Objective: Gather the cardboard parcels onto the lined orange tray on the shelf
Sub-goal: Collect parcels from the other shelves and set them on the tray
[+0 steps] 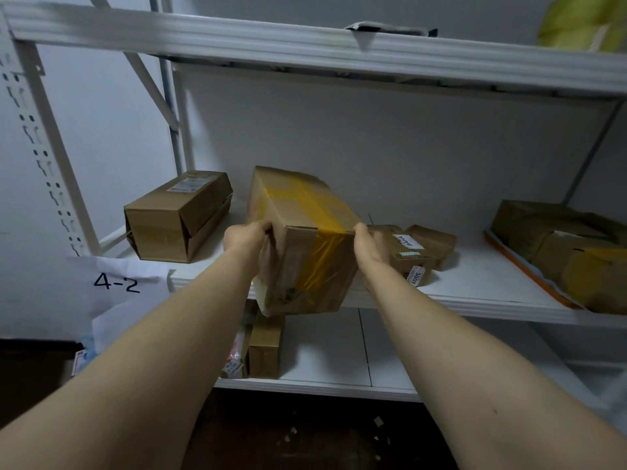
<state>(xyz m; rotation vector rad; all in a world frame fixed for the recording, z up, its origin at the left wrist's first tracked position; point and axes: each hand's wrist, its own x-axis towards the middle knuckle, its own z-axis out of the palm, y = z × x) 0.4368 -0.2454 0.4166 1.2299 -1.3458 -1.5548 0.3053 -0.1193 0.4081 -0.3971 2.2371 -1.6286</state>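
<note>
Between both hands (245,236), parcel (305,242) (seemingly lifted)

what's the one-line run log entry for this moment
phase: carry | left hand, right hand: gripping yellow-taped box | orange tray: right, holds parcels

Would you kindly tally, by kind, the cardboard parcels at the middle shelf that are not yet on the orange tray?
Yellow-taped parcel, lifted: 1
Large plain box, resting on the shelf: 1
Small parcels, resting on the shelf: 2
Total: 4
</note>
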